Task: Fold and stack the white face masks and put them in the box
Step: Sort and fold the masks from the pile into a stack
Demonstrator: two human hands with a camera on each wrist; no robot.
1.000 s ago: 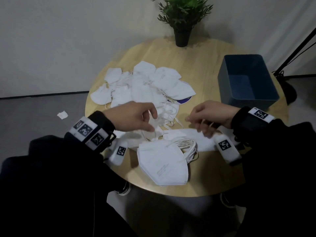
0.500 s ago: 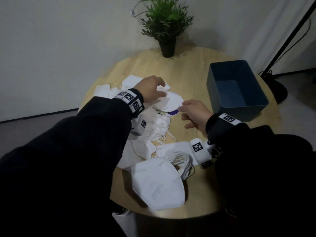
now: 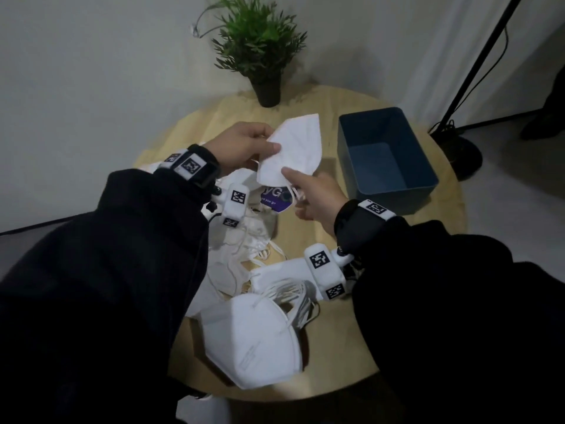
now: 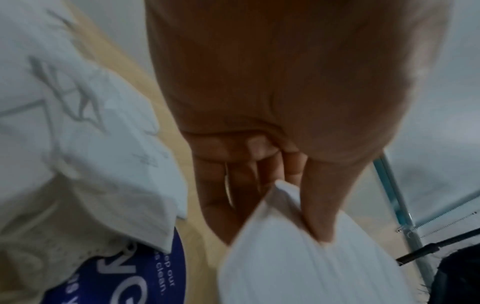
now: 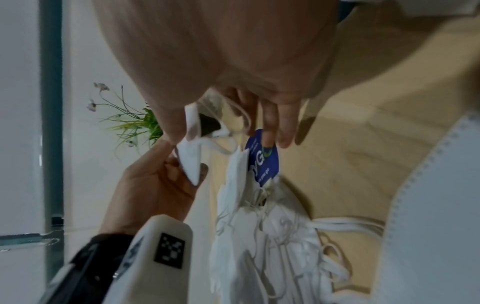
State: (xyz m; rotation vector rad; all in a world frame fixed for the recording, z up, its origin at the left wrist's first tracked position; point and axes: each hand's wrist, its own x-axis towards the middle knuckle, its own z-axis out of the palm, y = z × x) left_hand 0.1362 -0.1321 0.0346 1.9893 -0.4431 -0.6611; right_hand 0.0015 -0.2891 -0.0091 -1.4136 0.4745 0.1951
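A folded white face mask (image 3: 293, 148) hangs in the air above the far side of the round table, left of the blue box (image 3: 397, 198). My left hand (image 3: 269, 142) pinches its left corner between thumb and fingers, as the left wrist view shows on the face mask (image 4: 311, 267). My right hand (image 3: 290, 179) pinches its lower edge, thumb on top. In the right wrist view the face mask (image 5: 189, 152) shows edge-on between both hands, an ear loop trailing over my fingers. A stack of folded masks (image 3: 253, 341) lies near the front edge. Loose masks (image 3: 235, 249) lie under my left arm.
The wooden table (image 3: 336, 332) carries a potted plant (image 3: 263, 50) at its far edge and a round purple sticker (image 3: 275, 198) below the held mask. The blue box stands at the right, with nothing showing inside it. A black lamp stand (image 3: 458, 148) rises off the table's right.
Both hands left the front of the table for the far pile. They have lifted one mask off it, and it now hangs in the air between them.
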